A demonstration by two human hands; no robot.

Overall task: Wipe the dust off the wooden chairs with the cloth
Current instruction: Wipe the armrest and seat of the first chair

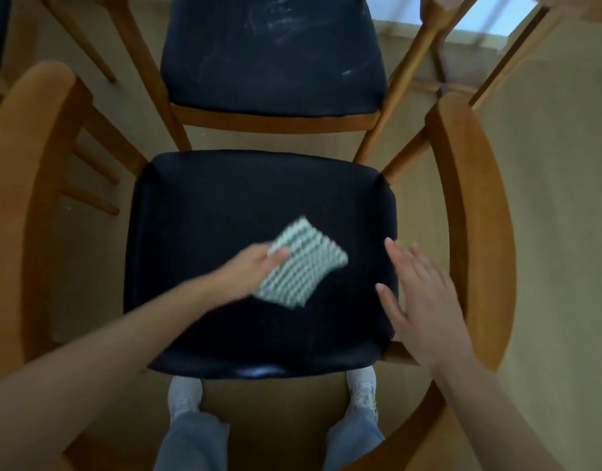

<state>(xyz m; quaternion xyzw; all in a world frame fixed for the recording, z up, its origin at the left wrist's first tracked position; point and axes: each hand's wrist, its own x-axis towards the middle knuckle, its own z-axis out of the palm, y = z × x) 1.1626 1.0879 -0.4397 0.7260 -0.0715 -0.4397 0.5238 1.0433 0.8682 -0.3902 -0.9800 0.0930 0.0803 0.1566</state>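
A wooden armchair with a dark padded seat (225, 205) stands right below me, its curved wooden armrest (476, 185) on the right and another on the left. My left hand (255, 266) pinches a folded green-and-white checked cloth (303, 266) over the middle of that seat. My right hand (425, 300) hovers flat with spread, straight fingers over the seat's right edge and holds nothing. A second wooden chair (276, 62) stands just beyond, with pale dust streaks on its dark seat.
More wooden chair legs (89, 45) and rungs stand at the left and back right. The floor (547, 164) is beige. My feet in white shoes (184, 399) stand under the near chair's front edge.
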